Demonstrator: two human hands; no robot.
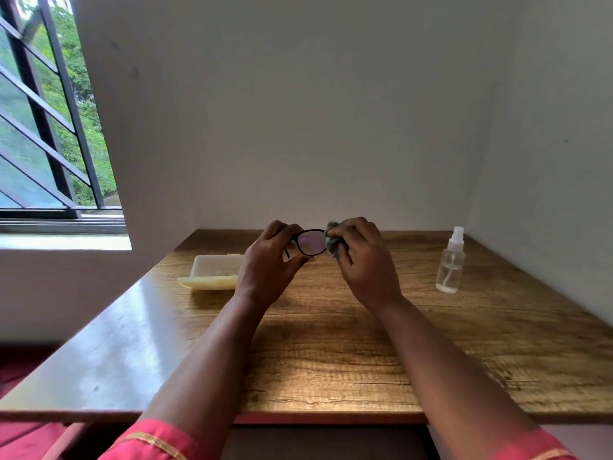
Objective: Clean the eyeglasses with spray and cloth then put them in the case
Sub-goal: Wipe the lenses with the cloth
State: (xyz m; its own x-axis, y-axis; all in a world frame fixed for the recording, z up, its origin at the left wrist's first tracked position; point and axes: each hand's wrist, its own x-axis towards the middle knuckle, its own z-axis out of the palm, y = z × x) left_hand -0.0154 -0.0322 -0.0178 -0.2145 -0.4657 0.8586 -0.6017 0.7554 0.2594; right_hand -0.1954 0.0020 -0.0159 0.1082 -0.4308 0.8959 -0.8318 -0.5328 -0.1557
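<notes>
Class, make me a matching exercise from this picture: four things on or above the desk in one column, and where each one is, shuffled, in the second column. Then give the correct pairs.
Things
1. eyeglasses
2. grey cloth
3. spray bottle
4. cream glasses case

Places
A. standing upright on the desk, off to the right
B. lying open on the desk, to the left
C. bunched in the right hand, against one lens
D. held above the desk by the left hand

Pairs: 1-D, 2-C, 3-A, 4-B
</notes>
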